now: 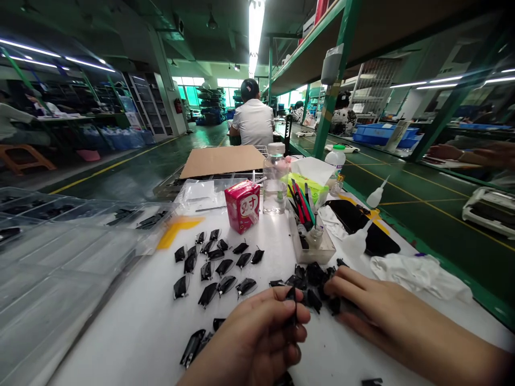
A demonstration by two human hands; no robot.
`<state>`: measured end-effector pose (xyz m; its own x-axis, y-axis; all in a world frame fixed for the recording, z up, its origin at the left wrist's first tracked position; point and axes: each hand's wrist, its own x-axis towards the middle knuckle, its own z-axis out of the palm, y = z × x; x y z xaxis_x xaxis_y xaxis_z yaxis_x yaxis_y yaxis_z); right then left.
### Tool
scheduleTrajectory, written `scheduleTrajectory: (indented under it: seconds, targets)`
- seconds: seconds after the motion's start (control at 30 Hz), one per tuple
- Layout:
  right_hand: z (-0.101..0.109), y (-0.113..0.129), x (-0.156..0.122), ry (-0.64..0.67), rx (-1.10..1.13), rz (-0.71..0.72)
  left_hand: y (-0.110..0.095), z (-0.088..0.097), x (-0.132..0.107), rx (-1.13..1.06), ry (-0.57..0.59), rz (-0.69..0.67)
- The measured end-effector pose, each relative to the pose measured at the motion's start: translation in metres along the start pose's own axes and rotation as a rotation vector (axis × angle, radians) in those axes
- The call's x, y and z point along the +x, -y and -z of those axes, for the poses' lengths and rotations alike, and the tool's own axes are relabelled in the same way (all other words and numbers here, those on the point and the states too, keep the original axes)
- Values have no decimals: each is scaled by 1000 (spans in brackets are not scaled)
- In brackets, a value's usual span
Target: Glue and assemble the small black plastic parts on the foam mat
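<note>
Parts, black (225, 267), spaced in rows, prob. for easy picking; I log L hand (257, 335) pinching one, R hand (386, 305) spread beside pile (316, 281).

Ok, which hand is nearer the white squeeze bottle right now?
Right hand: it rests on the pile of black pieces, just below the white squeeze bottle. The left hand is farther away, lower and to the left.

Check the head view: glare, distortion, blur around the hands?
Head view: heavy wide-angle bending at the edges, the green shelf post leaning; ceiling tube light blown out; glare across the clear plastic trays; left hand and right hand show no obvious motion blur.
</note>
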<state>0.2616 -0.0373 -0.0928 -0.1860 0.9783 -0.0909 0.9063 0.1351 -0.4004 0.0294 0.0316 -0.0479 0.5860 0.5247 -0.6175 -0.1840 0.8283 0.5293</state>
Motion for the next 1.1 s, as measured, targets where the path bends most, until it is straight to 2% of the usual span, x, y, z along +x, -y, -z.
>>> scheduleTrajectory:
  seconds: [0.13, 0.27, 0.4, 0.6, 0.8, 0.93, 1.1]
  targets:
    - [5, 5, -1, 23, 27, 45, 1, 1, 2, 16, -19, -63]
    - [14, 13, -1, 1, 62, 85, 0, -3, 0, 14, -47, -65]
    - [13, 21, 0, -3, 69, 145, -2, -6, -3, 57, -46, -93]
    - [-4, 14, 6, -219, -110, 207, -3, -7, -7, 62, -57, -108]
    - [-16, 10, 13, -317, -251, 289, -2, -7, -5, 47, -43, -141]
    - [-15, 10, 15, -395, -240, 302, -3, -8, -4, 63, -47, -145]
    - [-7, 17, 12, -439, -73, 303, -3, -4, -4, 177, 41, -156]
